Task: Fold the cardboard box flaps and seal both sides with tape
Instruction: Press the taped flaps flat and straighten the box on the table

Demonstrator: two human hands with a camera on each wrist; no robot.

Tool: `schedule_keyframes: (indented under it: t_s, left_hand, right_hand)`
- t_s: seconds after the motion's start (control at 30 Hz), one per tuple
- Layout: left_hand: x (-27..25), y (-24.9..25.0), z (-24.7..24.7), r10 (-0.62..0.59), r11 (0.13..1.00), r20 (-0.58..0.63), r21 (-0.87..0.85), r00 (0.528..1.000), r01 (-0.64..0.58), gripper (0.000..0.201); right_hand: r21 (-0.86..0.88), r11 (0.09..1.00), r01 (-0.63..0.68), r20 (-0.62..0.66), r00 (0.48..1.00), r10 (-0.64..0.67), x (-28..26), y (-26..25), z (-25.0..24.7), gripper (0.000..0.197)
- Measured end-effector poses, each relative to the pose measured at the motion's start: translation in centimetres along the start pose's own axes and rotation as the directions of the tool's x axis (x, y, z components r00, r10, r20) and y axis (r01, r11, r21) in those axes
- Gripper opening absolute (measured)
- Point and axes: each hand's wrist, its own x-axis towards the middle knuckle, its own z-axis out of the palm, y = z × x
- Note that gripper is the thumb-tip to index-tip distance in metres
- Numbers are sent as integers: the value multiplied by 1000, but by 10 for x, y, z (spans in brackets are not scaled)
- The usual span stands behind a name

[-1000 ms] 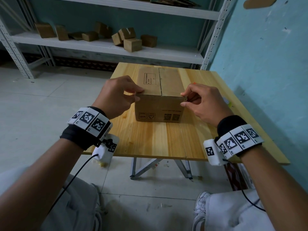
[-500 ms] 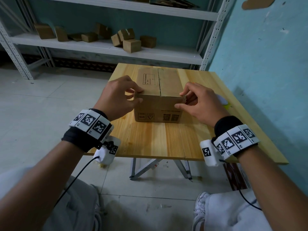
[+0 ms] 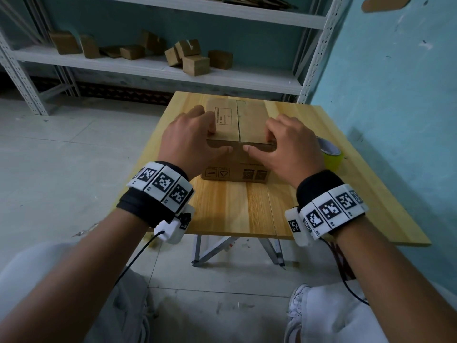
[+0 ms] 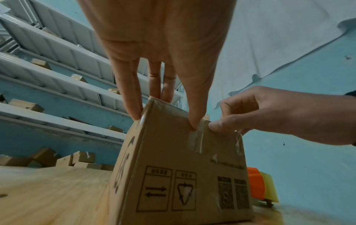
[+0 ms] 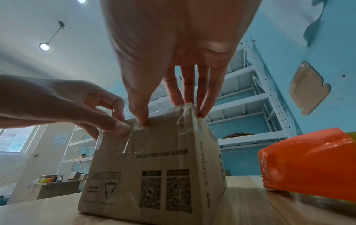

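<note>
A small cardboard box (image 3: 237, 167) stands on the wooden table (image 3: 235, 211) with its top flaps folded flat and the seam running away from me. Clear tape (image 4: 195, 141) hangs from the seam down the front face. My left hand (image 3: 195, 142) grips the top front edge left of the seam, fingers on the top and thumb on the front. My right hand (image 3: 289, 144) holds the same edge right of the seam. Both thumbs press by the tape (image 5: 129, 143) in the right wrist view. A yellow tape roll (image 3: 331, 154) lies to the right of the box.
The tape roll's orange part (image 5: 308, 159) lies close to my right wrist. A blue wall (image 3: 395, 95) runs along the table's right side. White metal shelves (image 3: 158, 68) behind the table carry several small cardboard boxes. Bare wood lies between the box and the near edge.
Both hands have moved from the box's front corners inward onto the top front edge. The thumbs now nearly meet at the seam. The box has stayed in place.
</note>
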Motion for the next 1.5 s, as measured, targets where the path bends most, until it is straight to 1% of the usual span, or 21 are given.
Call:
schedule_keyframes:
  t_s: [0.13,0.23,0.43,0.67,0.8,1.33,1.5]
  left_hand:
    - [1,-1,-3,-2,1000,23,-28,1000,3,43]
    - [1,-3,-5,-1,997,47,-73,999,5,40]
    - [1,-4,-6,-10,994,61,-107,998,16,37]
    - [1,-5,-6,-13,994,67,-111,998,20,36]
    - [2,-6,-5,-11,991,65,-129,998,19,36]
    - [2,-7,-6,-6,991,47,-131,999,13,39]
    - [1,-8,-6,-6,990,43,-143,999,12,36]
  right_hand:
    - [-21,1000,-11,-39,999,11,1,-4,2,49]
    - [-65,998,-28,-46,999,25,2,-9,1,48]
    - [-95,994,-46,-17,999,45,4,-13,0,46]
    - [-151,988,-42,2,999,42,6,-16,2,55]
    - [-193,981,-30,16,999,34,7,-20,4,63]
    - [-260,964,-55,107,991,85,8,-33,-1,70]
    - [-273,960,-62,130,986,101,9,-35,-1,74]
